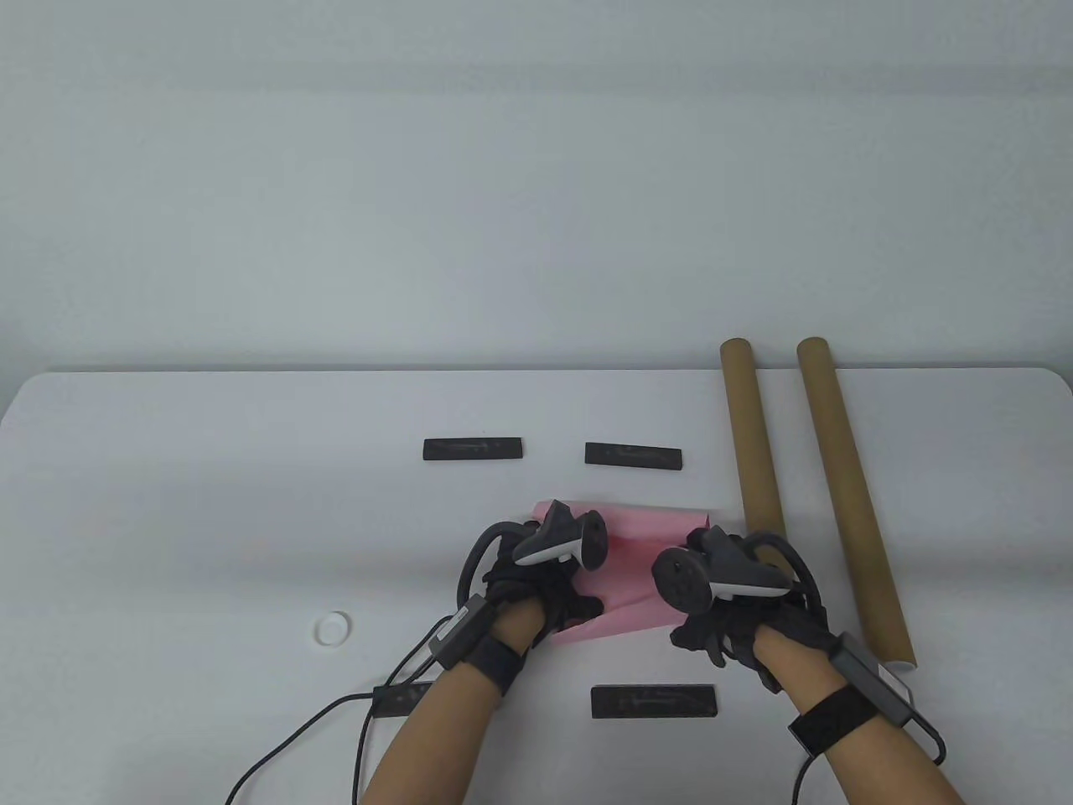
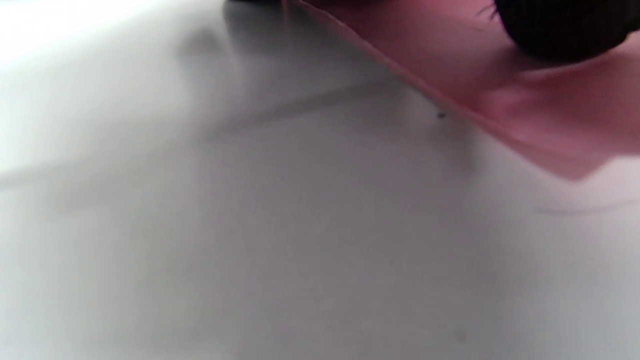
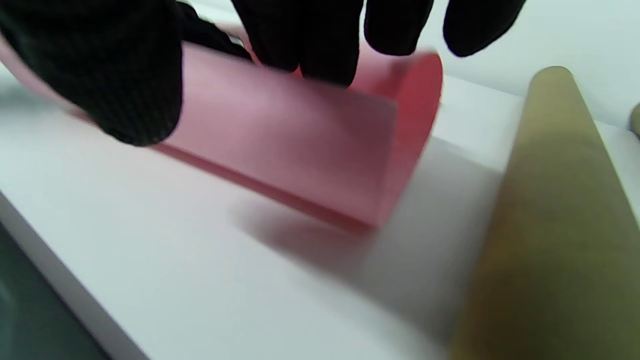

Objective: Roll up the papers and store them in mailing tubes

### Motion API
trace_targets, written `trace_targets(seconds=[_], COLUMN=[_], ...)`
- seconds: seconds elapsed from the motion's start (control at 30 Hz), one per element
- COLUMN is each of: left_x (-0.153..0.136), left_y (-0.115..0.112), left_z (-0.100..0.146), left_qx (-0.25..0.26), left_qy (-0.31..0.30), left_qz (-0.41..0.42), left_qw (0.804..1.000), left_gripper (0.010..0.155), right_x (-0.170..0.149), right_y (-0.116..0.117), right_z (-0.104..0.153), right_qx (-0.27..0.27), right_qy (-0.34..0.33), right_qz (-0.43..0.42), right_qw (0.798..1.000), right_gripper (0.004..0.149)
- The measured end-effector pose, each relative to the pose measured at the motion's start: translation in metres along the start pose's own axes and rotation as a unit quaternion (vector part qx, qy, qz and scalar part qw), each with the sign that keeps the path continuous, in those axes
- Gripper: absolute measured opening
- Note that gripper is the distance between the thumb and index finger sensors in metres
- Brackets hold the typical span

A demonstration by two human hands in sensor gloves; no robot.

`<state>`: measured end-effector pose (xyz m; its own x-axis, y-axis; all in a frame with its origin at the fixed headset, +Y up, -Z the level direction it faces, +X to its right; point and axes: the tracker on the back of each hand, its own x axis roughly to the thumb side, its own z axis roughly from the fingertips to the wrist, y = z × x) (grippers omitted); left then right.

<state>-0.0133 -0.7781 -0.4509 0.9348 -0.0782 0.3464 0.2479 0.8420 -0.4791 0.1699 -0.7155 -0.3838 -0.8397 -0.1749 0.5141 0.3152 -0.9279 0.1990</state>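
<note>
A pink paper (image 1: pixel 629 579) lies on the white table (image 1: pixel 209 520) near the front, partly curled into a loose roll. My left hand (image 1: pixel 545 595) holds its left part and my right hand (image 1: pixel 712 620) holds its right part. In the right wrist view the paper (image 3: pixel 300 150) curves up into a roll under my gloved fingers (image 3: pixel 300 35), with my thumb (image 3: pixel 115 75) on its near side. In the left wrist view a fingertip (image 2: pixel 565 25) presses on the paper (image 2: pixel 525 100). Two brown mailing tubes (image 1: pixel 754 436) (image 1: pixel 851 495) lie to the right, the nearer one beside my right hand (image 3: pixel 550 225).
Black flat weights lie on the table at the back left (image 1: pixel 474 449), back middle (image 1: pixel 633 455), front middle (image 1: pixel 654 701) and under my left forearm (image 1: pixel 402 700). A white cap (image 1: pixel 333 627) lies at the front left. Glove cables trail off the front edge.
</note>
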Motion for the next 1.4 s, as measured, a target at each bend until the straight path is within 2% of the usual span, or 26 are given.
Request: trace_targets(seconds=[0.07, 0.13, 0.2, 0.23, 0.37, 0.47, 0.53, 0.6, 0.67, 0.77, 0.87, 1.0, 1.07, 1.13, 1.2, 1.27, 1.33, 1.37, 1.4], left_x=[0.0, -0.001, -0.007, -0.01, -0.024, -0.029, -0.029, -0.028, -0.027, -0.017, -0.006, 0.006, 0.008, 0.008, 0.003, -0.002, -0.009, -0.015, -0.018], left_y=[0.001, 0.003, 0.008, 0.01, 0.021, 0.033, 0.037, 0.039, 0.041, 0.039, 0.027, 0.01, 0.005, 0.0, -0.003, -0.006, -0.01, -0.013, -0.015], left_z=[0.001, 0.002, 0.004, 0.006, 0.021, 0.044, 0.062, 0.079, 0.098, 0.127, 0.154, 0.18, 0.188, 0.195, 0.199, 0.199, 0.196, 0.193, 0.191], left_qx=[-0.004, -0.009, -0.01, -0.004, 0.014, 0.078, 0.118, 0.148, 0.172, 0.19, 0.225, 0.259, 0.287, 0.322, 0.351, 0.357, 0.353, 0.344, 0.338], left_qy=[-0.001, -0.004, -0.019, -0.023, -0.039, -0.043, -0.065, -0.118, -0.118, -0.16, -0.173, -0.147, -0.124, -0.116, -0.121, -0.122, -0.114, -0.115, -0.116], left_qz=[-0.008, -0.006, 0.026, 0.045, 0.14, 0.146, 0.164, 0.19, 0.202, 0.132, 0.047, -0.065, -0.114, -0.153, -0.123, -0.096, -0.08, -0.056, -0.039], left_qw=[1.0, 1.0, 0.999, 0.999, 0.989, 0.985, 0.977, 0.963, 0.957, 0.96, 0.958, 0.952, 0.943, 0.927, 0.92, 0.921, 0.925, 0.93, 0.933], left_gripper=[0.096, 0.095, 0.091, 0.089, 0.078, 0.074, 0.07, 0.069, 0.072, 0.083, 0.094, 0.101, 0.096, 0.085, 0.071, 0.056, 0.049, 0.047, 0.047], right_x=[-0.003, -0.003, 0.001, 0.003, 0.014, 0.025, 0.03, 0.03, 0.031, 0.036, 0.042, 0.047, 0.049, 0.05, 0.05, 0.052, 0.057, 0.062, 0.065], right_y=[0.013, 0.02, 0.016, 0.013, 0.0, -0.007, -0.008, -0.004, -0.001, -0.004, -0.011, -0.018, -0.018, -0.016, -0.015, -0.015, -0.015, -0.015, -0.015], right_z=[-0.007, -0.01, -0.003, 0.001, 0.024, 0.037, 0.044, 0.049, 0.051, 0.057, 0.064, 0.072, 0.073, 0.073, 0.073, 0.075, 0.078, 0.08, 0.081], right_qx=[0.008, -0.026, -0.071, -0.083, -0.105, -0.12, -0.13, -0.123, -0.137, -0.162, -0.182, -0.195, -0.186, -0.153, -0.145, -0.155, -0.189, -0.215, -0.231], right_qy=[0.009, 0.011, 0.0, -0.005, 0.007, 0.026, 0.044, 0.059, 0.061, 0.049, 0.038, 0.02, 0.005, -0.019, -0.031, -0.029, -0.03, -0.042, -0.036], right_qz=[0.024, 0.024, 0.025, 0.025, 0.008, 0.022, 0.009, -0.052, -0.082, -0.074, -0.071, -0.113, -0.147, -0.203, -0.229, -0.223, -0.182, -0.135, -0.108], right_qw=[1.0, 0.999, 0.997, 0.996, 0.994, 0.992, 0.991, 0.989, 0.985, 0.983, 0.98, 0.974, 0.972, 0.967, 0.962, 0.962, 0.965, 0.966, 0.966], right_gripper=[0.086, 0.068, 0.048, 0.043, 0.037, 0.036, 0.036, 0.035, 0.035, 0.035, 0.035, 0.035, 0.035, 0.035, 0.035, 0.039, 0.065, 0.077, 0.082])
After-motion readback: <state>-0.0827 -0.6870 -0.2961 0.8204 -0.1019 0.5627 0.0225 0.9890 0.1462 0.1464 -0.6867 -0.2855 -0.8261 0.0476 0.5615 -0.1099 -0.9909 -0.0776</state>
